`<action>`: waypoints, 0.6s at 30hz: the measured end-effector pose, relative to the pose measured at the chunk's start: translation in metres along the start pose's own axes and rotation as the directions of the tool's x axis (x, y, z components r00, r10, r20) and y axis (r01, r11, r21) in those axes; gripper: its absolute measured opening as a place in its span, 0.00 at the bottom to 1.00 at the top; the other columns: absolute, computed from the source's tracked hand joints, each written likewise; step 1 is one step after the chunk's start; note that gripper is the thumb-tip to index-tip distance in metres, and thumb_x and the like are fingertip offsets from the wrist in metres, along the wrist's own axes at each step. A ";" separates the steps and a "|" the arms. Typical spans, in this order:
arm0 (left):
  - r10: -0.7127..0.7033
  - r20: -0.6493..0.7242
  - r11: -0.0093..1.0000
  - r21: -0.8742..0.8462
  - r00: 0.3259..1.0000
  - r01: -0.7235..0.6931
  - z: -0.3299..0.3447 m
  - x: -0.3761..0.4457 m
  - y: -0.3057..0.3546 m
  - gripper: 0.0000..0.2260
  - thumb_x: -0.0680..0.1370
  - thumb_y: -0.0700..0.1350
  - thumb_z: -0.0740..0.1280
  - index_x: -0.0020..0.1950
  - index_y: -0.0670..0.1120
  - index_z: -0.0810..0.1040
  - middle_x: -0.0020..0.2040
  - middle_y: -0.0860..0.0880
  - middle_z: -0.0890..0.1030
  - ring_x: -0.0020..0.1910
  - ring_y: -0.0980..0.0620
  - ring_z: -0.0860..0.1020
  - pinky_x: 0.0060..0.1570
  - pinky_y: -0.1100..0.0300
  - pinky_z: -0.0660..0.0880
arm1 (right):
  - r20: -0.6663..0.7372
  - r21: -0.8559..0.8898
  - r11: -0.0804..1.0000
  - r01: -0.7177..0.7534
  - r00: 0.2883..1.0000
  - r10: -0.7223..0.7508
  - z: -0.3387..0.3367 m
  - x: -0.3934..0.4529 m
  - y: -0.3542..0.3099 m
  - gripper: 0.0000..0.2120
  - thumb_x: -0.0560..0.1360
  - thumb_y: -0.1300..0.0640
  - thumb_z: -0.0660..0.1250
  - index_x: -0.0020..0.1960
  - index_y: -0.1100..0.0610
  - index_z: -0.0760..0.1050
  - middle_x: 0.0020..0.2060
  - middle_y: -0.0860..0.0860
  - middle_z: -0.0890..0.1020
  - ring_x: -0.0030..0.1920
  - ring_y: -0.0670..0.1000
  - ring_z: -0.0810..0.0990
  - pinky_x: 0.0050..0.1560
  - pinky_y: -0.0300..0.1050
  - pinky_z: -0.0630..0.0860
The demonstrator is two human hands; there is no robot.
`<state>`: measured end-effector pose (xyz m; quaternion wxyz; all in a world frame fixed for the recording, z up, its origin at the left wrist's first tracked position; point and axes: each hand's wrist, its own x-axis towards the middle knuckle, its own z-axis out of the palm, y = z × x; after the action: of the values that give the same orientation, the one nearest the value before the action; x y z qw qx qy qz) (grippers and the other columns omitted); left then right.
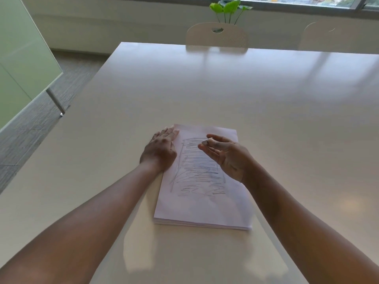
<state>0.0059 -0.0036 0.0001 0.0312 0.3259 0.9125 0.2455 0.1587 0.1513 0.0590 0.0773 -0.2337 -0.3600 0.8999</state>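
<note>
Paper stack (pixel 198 208) lies flat on the table (pixel 205 89), near the person, w/ pencil scribble (pixel 200 171) over the top sheet's middle. L hand (pixel 160 149) rests palm-down at the stack's 10–11 o'clock edge, fingers (pixel 169 132) straight and touching the far corner, gripping nothing. R hand (pixel 228 157) hovers above the sheet's 1–2 o'clock part, palm turned toward 9 o'clock, fingers loosely straight, thumb near the forefinger. A small pale bit shows btw them; can't tell if it's a held thing or a nail. Two chairs (pixel 217 36) (pixel 336 35) at the table's 12 o'clock side, plant (pixel 227 7) behind them. Glass panel (pixel 20 58) at 9–10 o'clock.
</note>
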 end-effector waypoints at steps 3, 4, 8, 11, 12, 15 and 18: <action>0.002 -0.015 1.000 0.003 1.000 -0.002 -0.002 -0.002 0.002 0.27 0.82 0.38 0.52 0.83 0.49 0.62 0.83 0.52 0.59 0.82 0.55 0.55 0.79 0.62 0.46 | -0.017 -0.001 1.000 -0.013 1.000 0.013 0.002 0.002 0.003 0.10 0.78 0.72 0.63 0.59 0.69 0.73 0.45 0.62 0.83 0.48 0.59 0.85 0.56 0.48 0.81; 0.005 -0.021 1.000 0.004 1.000 -0.005 -0.002 -0.003 0.003 0.27 0.82 0.38 0.52 0.82 0.49 0.62 0.83 0.52 0.60 0.82 0.55 0.55 0.78 0.63 0.46 | -0.018 -0.014 1.000 -0.014 1.000 0.014 0.002 0.003 0.003 0.09 0.77 0.72 0.64 0.58 0.68 0.74 0.45 0.62 0.83 0.47 0.59 0.85 0.56 0.47 0.81; 0.005 -0.023 1.000 0.004 1.000 -0.005 -0.002 -0.002 0.003 0.27 0.82 0.39 0.53 0.82 0.49 0.64 0.82 0.51 0.61 0.82 0.54 0.57 0.79 0.60 0.48 | -0.022 -0.114 0.993 -0.003 1.000 0.001 0.003 0.008 0.008 0.10 0.77 0.68 0.67 0.58 0.69 0.75 0.48 0.61 0.83 0.47 0.57 0.85 0.52 0.43 0.83; 0.015 -0.038 1.000 0.007 0.999 -0.015 -0.001 -0.002 0.002 0.26 0.82 0.39 0.54 0.81 0.48 0.65 0.82 0.50 0.63 0.81 0.53 0.59 0.80 0.59 0.50 | -0.048 -0.204 0.979 0.006 0.999 -0.016 0.004 0.013 0.011 0.13 0.77 0.64 0.70 0.59 0.70 0.75 0.51 0.63 0.82 0.49 0.58 0.85 0.48 0.43 0.83; 0.017 -0.043 1.000 0.008 0.999 -0.016 0.000 -0.002 0.001 0.26 0.82 0.39 0.55 0.81 0.48 0.66 0.82 0.50 0.64 0.81 0.52 0.59 0.79 0.60 0.50 | -0.048 -0.240 0.971 0.004 0.999 -0.016 0.005 0.014 0.011 0.12 0.77 0.63 0.70 0.57 0.69 0.75 0.49 0.62 0.82 0.48 0.58 0.85 0.47 0.42 0.83; 0.020 -0.042 1.000 0.020 0.999 -0.019 0.000 -0.001 0.000 0.26 0.82 0.39 0.55 0.81 0.49 0.66 0.81 0.50 0.64 0.81 0.51 0.60 0.79 0.59 0.51 | -0.050 -0.326 0.945 0.002 0.999 -0.019 0.010 0.018 0.012 0.09 0.78 0.61 0.69 0.53 0.67 0.75 0.44 0.61 0.83 0.44 0.58 0.86 0.43 0.41 0.83; 0.034 -0.025 0.999 0.036 0.999 -0.033 0.000 0.000 0.000 0.28 0.81 0.39 0.55 0.82 0.49 0.64 0.82 0.51 0.62 0.81 0.52 0.57 0.79 0.60 0.48 | -0.058 -0.436 0.899 0.044 0.995 -0.077 0.013 0.025 0.014 0.07 0.78 0.61 0.69 0.50 0.65 0.75 0.46 0.61 0.84 0.44 0.56 0.86 0.45 0.41 0.83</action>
<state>0.0061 -0.0038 0.0000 0.0096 0.3386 0.9114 0.2336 0.1307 0.1415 0.0482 0.0646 -0.2668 -0.5554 0.7850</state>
